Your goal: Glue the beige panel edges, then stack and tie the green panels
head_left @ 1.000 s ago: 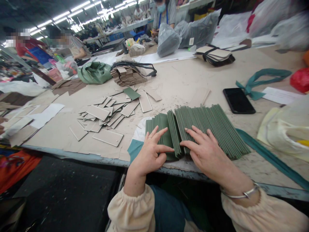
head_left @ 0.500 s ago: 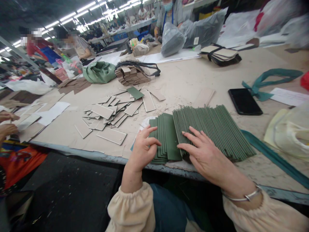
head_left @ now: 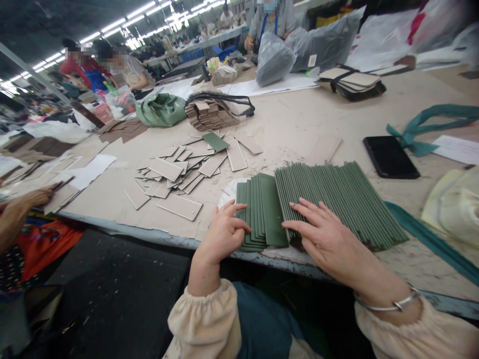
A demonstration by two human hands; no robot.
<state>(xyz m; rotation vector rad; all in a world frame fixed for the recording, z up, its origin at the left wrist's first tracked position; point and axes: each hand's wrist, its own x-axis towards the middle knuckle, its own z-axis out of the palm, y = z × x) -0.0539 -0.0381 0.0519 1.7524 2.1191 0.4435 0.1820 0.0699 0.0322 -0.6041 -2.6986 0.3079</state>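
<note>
Partly under both hands (head_left: 221, 235) lie green panels (head_left: 271, 209).

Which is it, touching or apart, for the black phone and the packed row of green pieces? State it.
Apart. The head view shows bare tabletop between the black phone and the packed row of green pieces.

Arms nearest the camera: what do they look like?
They are a person's. The left sleeve and right sleeve are cream and loose, with gathered cuffs. The left grip and right grip are ungloved; a silver-coloured bangle circles the right wrist. No cables show on either arm.
</note>
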